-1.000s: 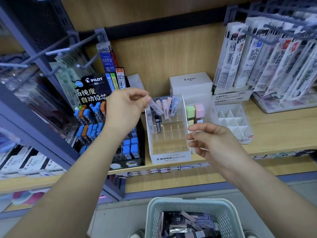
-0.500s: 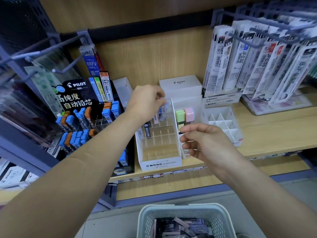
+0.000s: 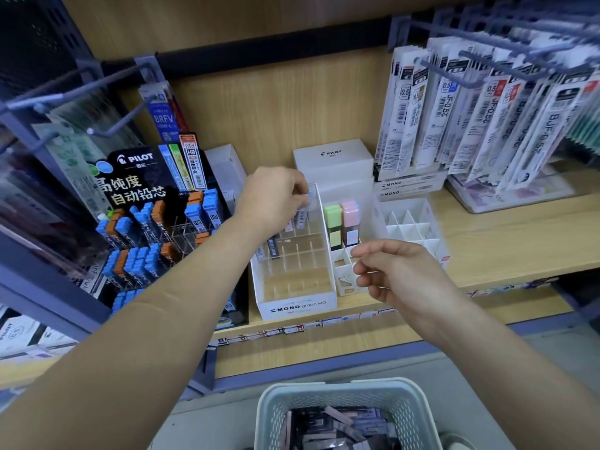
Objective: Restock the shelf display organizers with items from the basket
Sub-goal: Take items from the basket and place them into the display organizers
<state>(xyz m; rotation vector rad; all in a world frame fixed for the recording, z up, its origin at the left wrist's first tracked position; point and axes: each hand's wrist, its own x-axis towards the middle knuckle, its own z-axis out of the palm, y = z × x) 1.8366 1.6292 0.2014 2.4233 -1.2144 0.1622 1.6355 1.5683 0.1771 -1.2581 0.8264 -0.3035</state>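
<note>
A pale wooden shelf (image 3: 487, 228) fills the head view, with hanging refill packets (image 3: 487, 118) on hooks above right and a black Pilot lead display (image 3: 146, 196) to the left. In the middle stands the white card organiser with clear dividers (image 3: 293, 306), mostly bare towards the front. A second ago my left hand (image 3: 271, 203) held the slim pale plastic lead case (image 3: 303, 213) up over the organiser's back-left corner. Now it has come down and across, and the case stands in the back row beside the few already there. I pinch its top end, so it is not let go yet. I judge this one nearly placed, with many cells left to fill. My right hand (image 3: 402, 274) hangs just off the organiser's front right corner, fingers loosely curled round nothing, much as it was. Just beyond it are the green and pink cases (image 3: 342, 222) in a narrow white tray. The pale green perforated plastic basket (image 3: 341, 386) sits below both hands, well apart from the grip, with more cases heaped inside
</note>
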